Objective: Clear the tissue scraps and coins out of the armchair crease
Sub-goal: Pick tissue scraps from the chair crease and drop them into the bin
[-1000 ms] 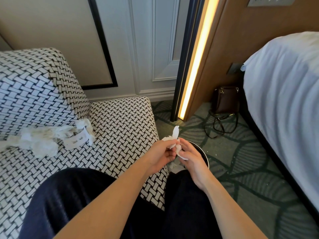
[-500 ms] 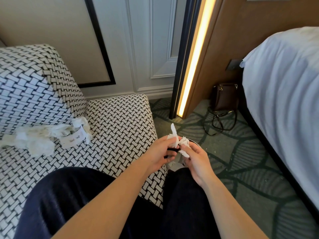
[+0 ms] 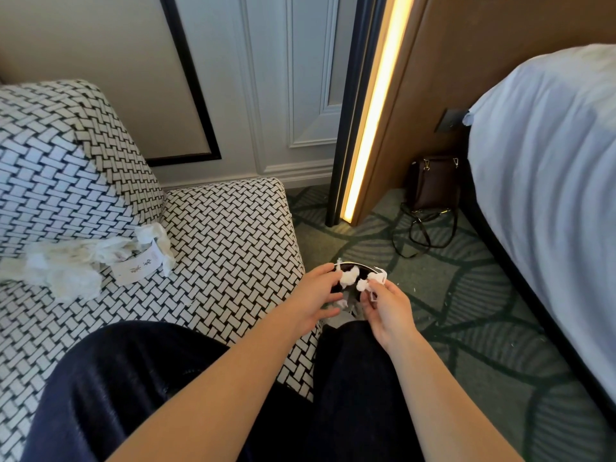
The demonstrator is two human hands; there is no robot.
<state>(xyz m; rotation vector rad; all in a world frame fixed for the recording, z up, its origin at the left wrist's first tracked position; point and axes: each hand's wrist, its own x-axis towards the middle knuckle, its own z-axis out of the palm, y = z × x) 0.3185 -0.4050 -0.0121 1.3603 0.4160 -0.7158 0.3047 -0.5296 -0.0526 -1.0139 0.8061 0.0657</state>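
Observation:
My left hand point(image 3: 318, 291) pinches a white tissue scrap point(image 3: 349, 277) and my right hand point(image 3: 386, 306) pinches another white scrap point(image 3: 373, 281). Both hands hover over a round black bin point(image 3: 366, 269) on the floor beside the armchair's right front corner. A heap of crumpled tissue scraps point(image 3: 66, 265) with a small white card point(image 3: 136, 270) lies in the crease between the woven black-and-white seat point(image 3: 230, 235) and backrest point(image 3: 63, 168) at the left. No coins show.
My dark-trousered legs fill the lower middle. A brown handbag point(image 3: 433, 185) with a loose strap stands on the green patterned carpet by the lit wooden panel. A white-sheeted bed point(image 3: 550, 181) runs along the right. Small white crumbs dot the carpet.
The single tissue piece held between both hands has come apart into two scraps, and my hands have drawn slightly apart above the bin.

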